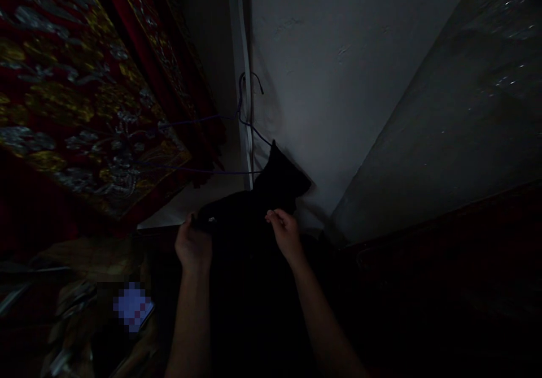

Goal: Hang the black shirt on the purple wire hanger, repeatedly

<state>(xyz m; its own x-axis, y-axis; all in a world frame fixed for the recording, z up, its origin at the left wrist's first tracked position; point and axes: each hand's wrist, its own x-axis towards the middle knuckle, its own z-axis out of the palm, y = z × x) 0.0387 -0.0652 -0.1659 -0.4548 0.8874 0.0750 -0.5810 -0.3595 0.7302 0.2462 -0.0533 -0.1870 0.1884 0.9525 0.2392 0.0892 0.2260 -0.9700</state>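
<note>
A black garment [249, 208] hangs partly on a thin wire clothes hanger [203, 172]. One shoulder of it covers the hanger's right end, while the left end of the wire is bare. My left hand [193, 243] grips the garment's left edge, close to a small white mark on the cloth. Over the dark cloth, my right hand [284, 230] is closed with its fingertips pinched together. What lies between those fingertips is too dark to make out. The hanger's hook loops round a narrow vertical pipe [248, 39] on the wall.
Red cloth with gold and silver patterns [63, 84] hangs at the left. Crumpled brown fabric [93, 253] and a blurred, bluish lit rectangle [133, 305] lie at lower left. The wall [339, 84] rises behind the garment. Much of the lower right is too dark to read.
</note>
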